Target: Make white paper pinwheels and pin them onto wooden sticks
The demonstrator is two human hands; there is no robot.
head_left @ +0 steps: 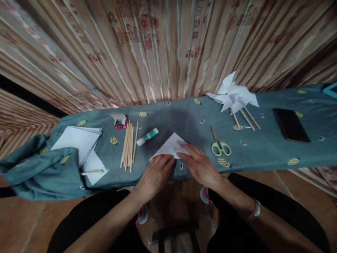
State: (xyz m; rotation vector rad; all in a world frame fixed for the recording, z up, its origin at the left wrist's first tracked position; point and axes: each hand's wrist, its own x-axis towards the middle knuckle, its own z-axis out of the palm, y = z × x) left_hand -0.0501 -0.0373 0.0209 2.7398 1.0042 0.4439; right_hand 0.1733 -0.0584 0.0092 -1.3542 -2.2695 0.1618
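A white sheet of paper (pixel 170 144), folded into a triangle with its point away from me, lies near the front edge of the cloth-covered table. My left hand (pixel 156 172) presses on its lower left edge, fingers stretched over the fold. On the right side of the triangle rests my right hand (pixel 198 163), its fingers extended across the paper. A green and white glue stick (pixel 147 136) lies just beyond my left hand. Scissors with green handles (pixel 220 147) lie to the right of my right hand, blades pointing away.
Wooden sticks (pixel 128 146) lie left of the glue, near a small red box (pixel 120 121). Paper sheets (pixel 76 140) and a pen (pixel 92 172) are at far left. White paper pinwheels (pixel 234 95) lie back right; a dark phone (pixel 291 125) is farther right. Curtains (pixel 168 45) hang behind.
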